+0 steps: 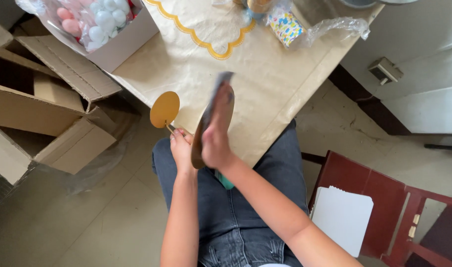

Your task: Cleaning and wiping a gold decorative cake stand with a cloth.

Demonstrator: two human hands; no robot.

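1. Two hands work above the desk (265, 84) edge.
2. Left hand (180, 148) pinches a gold round paddle (164, 109) by its stick.
3. Right hand (217, 133), fingers extended, presses flat against a brown oval board (200, 136).

Covered table (265, 74), open cardboard boxes (48, 123), red chair (384, 193), tiled floor (87, 222).

Home craft or packing corner, table (265, 84) under a cream cloth with scalloped yellow trim, open cardboard boxes (43, 113) left of it, bagged pastel balls (95, 20) at its far-left corner, red wooden chair (384, 198) to its right
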